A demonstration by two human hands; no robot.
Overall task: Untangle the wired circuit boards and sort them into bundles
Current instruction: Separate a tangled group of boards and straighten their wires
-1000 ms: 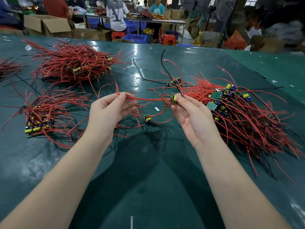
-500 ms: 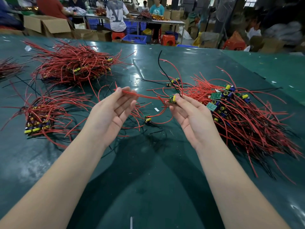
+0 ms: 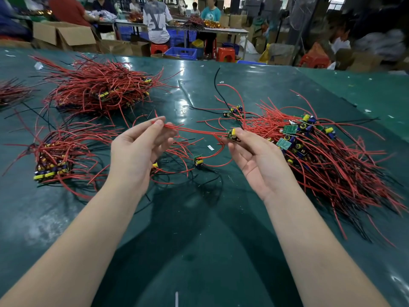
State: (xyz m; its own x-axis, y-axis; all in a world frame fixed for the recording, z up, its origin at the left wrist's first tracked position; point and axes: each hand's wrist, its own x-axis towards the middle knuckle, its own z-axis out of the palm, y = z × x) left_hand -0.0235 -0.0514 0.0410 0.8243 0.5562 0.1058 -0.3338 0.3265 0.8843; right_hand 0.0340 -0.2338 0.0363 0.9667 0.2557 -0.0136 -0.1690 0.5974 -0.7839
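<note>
A dark green counter point(image 3: 199, 251) fills the view, with cardboard boxes point(image 3: 64, 35), red stools point(image 3: 225, 54) and seated workers point(image 3: 156, 19) beyond its far edge. Toward the right edge sprawls the largest tangle of wired circuit boards point(image 3: 327, 165), red and black leads fanning toward the near right, green boards and yellow and blue capacitors clustered at its far end. A second heap point(image 3: 99, 89) of red wires lies toward the far left, and a tighter bundle point(image 3: 55, 158) with its capacitors stacked together sits near the left edge, in front of that heap. A fringe of another pile point(image 3: 11, 94) shows at the left edge itself. Between the hands, a few loose boards point(image 3: 198, 161) and their wires lie on the counter. The person's right hand point(image 3: 259, 165), palm up, pinches a small circuit board point(image 3: 232, 135) between thumb and fingers just beside the large tangle. Its red wires point(image 3: 197, 130) stretch leftward above the counter to the left hand point(image 3: 137, 151), whose thumb and forefinger pinch the wire ends while the other fingers hang loosely curled.
</note>
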